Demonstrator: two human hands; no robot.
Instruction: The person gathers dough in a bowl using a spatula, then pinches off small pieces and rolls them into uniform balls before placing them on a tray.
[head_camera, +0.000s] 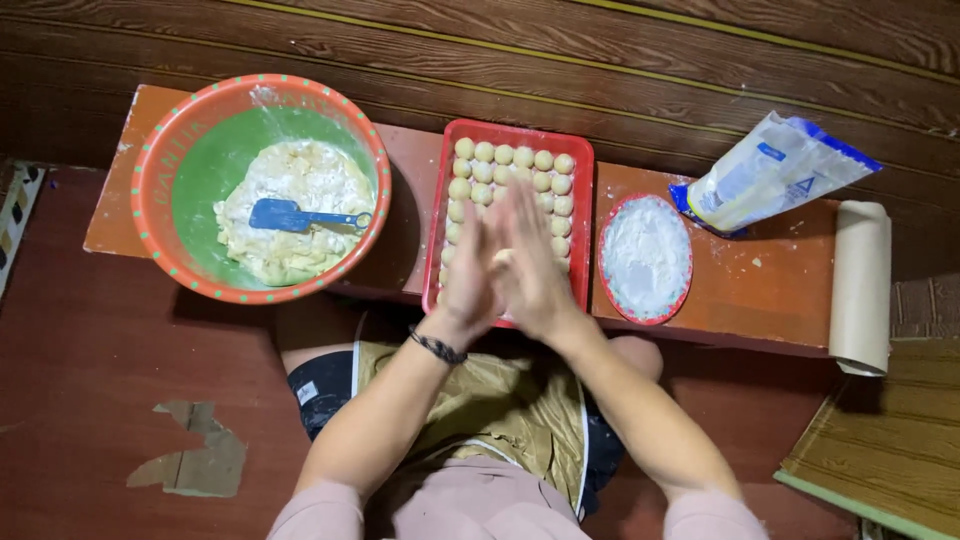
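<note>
A small dough piece (503, 258) is pressed between the left hand (470, 270) and right hand (535, 265) above the red tray (440, 200) — several rows of balls (515, 157) are laid, while much dough (300, 180) is left in the bowl (160, 150).

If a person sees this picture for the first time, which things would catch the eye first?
Probably the two hands, left hand and right hand, pressed palm to palm around a bit of dough above the red tray with its rows of small dough balls. At the left stands a big orange bowl, green inside, with dough and a blue scraper; right of the tray is a plate of flour.
</note>
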